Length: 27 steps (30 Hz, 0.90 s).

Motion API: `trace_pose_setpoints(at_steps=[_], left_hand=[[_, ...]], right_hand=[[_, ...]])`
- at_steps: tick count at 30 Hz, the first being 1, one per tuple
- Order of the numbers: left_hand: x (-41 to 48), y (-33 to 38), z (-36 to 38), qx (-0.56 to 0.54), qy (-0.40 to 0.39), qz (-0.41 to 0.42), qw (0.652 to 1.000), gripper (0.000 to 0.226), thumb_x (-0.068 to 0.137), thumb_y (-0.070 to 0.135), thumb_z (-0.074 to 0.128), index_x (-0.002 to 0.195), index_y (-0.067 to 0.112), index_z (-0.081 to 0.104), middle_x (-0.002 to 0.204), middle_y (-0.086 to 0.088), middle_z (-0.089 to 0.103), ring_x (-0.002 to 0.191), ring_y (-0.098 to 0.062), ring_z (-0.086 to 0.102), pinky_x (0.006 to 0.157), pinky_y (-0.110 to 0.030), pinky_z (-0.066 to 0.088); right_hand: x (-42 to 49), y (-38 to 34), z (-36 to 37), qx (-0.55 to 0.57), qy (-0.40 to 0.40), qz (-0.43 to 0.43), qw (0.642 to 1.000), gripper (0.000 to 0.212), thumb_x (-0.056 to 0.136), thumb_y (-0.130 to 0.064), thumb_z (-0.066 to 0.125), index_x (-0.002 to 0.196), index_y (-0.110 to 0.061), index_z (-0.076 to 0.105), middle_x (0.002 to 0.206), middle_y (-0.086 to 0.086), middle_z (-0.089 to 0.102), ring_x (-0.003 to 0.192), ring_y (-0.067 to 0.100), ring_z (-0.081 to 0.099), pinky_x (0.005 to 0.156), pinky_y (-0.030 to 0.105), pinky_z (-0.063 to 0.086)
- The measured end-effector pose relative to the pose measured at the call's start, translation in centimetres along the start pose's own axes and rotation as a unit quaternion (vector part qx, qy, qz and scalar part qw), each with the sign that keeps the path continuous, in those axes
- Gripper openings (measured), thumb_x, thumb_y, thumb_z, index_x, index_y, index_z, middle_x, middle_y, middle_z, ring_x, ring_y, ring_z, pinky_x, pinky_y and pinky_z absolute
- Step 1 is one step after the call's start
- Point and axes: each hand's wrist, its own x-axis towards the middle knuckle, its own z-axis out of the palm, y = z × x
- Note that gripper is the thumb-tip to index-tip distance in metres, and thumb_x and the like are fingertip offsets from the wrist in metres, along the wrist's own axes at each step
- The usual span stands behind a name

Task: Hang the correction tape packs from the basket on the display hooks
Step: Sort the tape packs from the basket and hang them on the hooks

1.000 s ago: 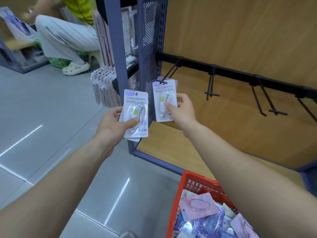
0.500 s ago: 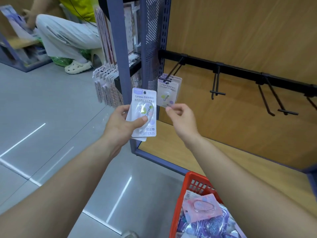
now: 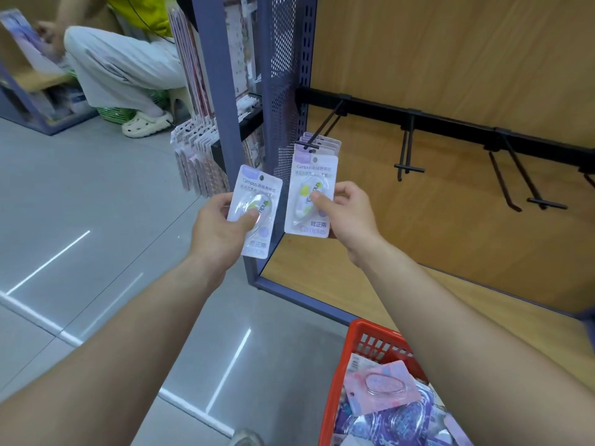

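The front correction tape pack (image 3: 310,196), a flat white card with a clear plastic blister over a white and lime dispenser, is pinched by the right hand (image 3: 351,217), thumb pressed on the blister and fingers curled behind. Its top edge meets the tip of the leftmost black wire hook (image 3: 325,126); whether the hole is threaded cannot be told. More hung packs (image 3: 323,143) sit just behind it. To the left, the left hand (image 3: 215,230) grips a second pack (image 3: 257,207), tilted, thumb across its front. Near right, a red plastic lattice basket (image 3: 363,334) holds pink and purple packs (image 3: 381,383). The hook hangs from a black rail (image 3: 450,121) on wood-grain backing, beside a perforated metal panel (image 3: 283,91).
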Motion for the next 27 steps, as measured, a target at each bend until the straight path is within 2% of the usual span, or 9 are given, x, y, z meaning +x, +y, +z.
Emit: trace_pose_setpoints(at_steps=[5,8,10,13,15,19,21,23,27], left_hand=[[0.1,-0.1,-0.4,-0.015,-0.016,0.003,1.000,0.025,0.094,0.016,0.073,0.117,0.021,0.066,0.107,-0.001,0.076,0.091,-0.020,0.074,0.068,-0.028,0.054],[0.1,-0.1,-0.3,-0.021,-0.029,0.003,0.999,0.024,0.093,0.015,0.075,0.114,0.022,0.066,0.104,-0.001,0.078,0.090,-0.022,0.076,0.067,-0.031,0.056],[0.1,-0.1,-0.2,-0.016,-0.033,0.005,0.999,0.026,0.092,0.014,0.075,0.116,0.020,0.066,0.103,0.000,0.078,0.087,-0.019,0.076,0.062,-0.026,0.055],[0.1,-0.2,-0.1,-0.016,-0.038,0.002,0.999,0.030,0.091,0.012,0.076,0.119,0.017,0.065,0.102,0.001,0.078,0.085,-0.018,0.076,0.060,-0.025,0.055],[0.4,-0.3,0.2,-0.012,-0.046,0.000,0.999,0.029,0.090,0.010,0.076,0.115,0.018,0.063,0.100,0.001,0.078,0.082,-0.019,0.076,0.059,-0.026,0.054],[2.1,0.5,1.3,0.031,-0.081,0.023,0.996,0.030,0.091,0.011,0.076,0.112,0.022,0.059,0.098,-0.006,0.078,0.081,-0.023,0.077,0.060,-0.034,0.057],[3.3,1.2,1.7,0.024,-0.089,0.034,0.995,0.028,0.092,0.008,0.074,0.112,0.022,0.060,0.094,-0.005,0.078,0.073,-0.018,0.077,0.056,-0.031,0.058],[4.2,1.8,2.1,-0.003,-0.104,0.033,0.994,0.028,0.093,0.005,0.072,0.113,0.021,0.061,0.091,-0.002,0.078,0.070,-0.016,0.076,0.051,-0.026,0.055],[4.8,2.5,2.8,-0.040,-0.135,0.036,0.989,0.026,0.094,0.006,0.070,0.113,0.022,0.062,0.094,-0.004,0.079,0.076,-0.020,0.076,0.053,-0.028,0.056]], right_hand=[[1.3,-0.5,-0.2,-0.048,0.023,-0.025,0.998,0.017,0.092,-0.026,0.075,0.099,-0.018,0.062,0.096,0.004,0.076,0.090,0.024,0.074,0.083,0.046,0.060],[1.8,-0.5,0.2,-0.062,0.036,-0.036,0.997,0.017,0.092,-0.030,0.075,0.097,-0.021,0.061,0.097,0.007,0.075,0.089,0.024,0.072,0.075,0.040,0.058],[2.2,-0.3,0.3,-0.071,0.047,-0.045,0.995,0.019,0.091,-0.031,0.075,0.097,-0.020,0.061,0.098,0.007,0.074,0.083,0.020,0.068,0.070,0.034,0.053],[3.2,0.1,0.3,-0.099,0.066,-0.038,0.992,0.022,0.090,-0.034,0.077,0.094,-0.019,0.062,0.088,-0.003,0.068,0.075,0.013,0.062,0.065,0.029,0.050],[3.9,0.1,0.0,-0.137,0.080,-0.020,0.987,0.027,0.088,-0.039,0.077,0.089,-0.019,0.060,0.082,-0.007,0.064,0.074,0.016,0.060,0.062,0.031,0.048],[3.7,0.1,-1.3,-0.258,0.097,-0.014,0.961,0.042,0.089,-0.048,0.072,0.114,-0.018,0.058,0.109,-0.004,0.062,0.102,0.020,0.060,0.077,0.034,0.047],[2.4,0.0,-2.4,-0.297,0.100,-0.037,0.949,0.053,0.088,-0.052,0.071,0.126,-0.018,0.056,0.121,-0.002,0.060,0.109,0.019,0.058,0.088,0.037,0.050],[1.0,0.1,-3.8,-0.308,0.090,-0.049,0.946,0.051,0.089,-0.052,0.071,0.127,-0.021,0.057,0.122,-0.004,0.059,0.111,0.017,0.057,0.091,0.039,0.050],[-1.0,0.9,-6.1,-0.319,0.057,-0.031,0.946,0.041,0.088,-0.048,0.072,0.119,-0.025,0.058,0.114,-0.008,0.060,0.106,0.014,0.058,0.088,0.038,0.051]])
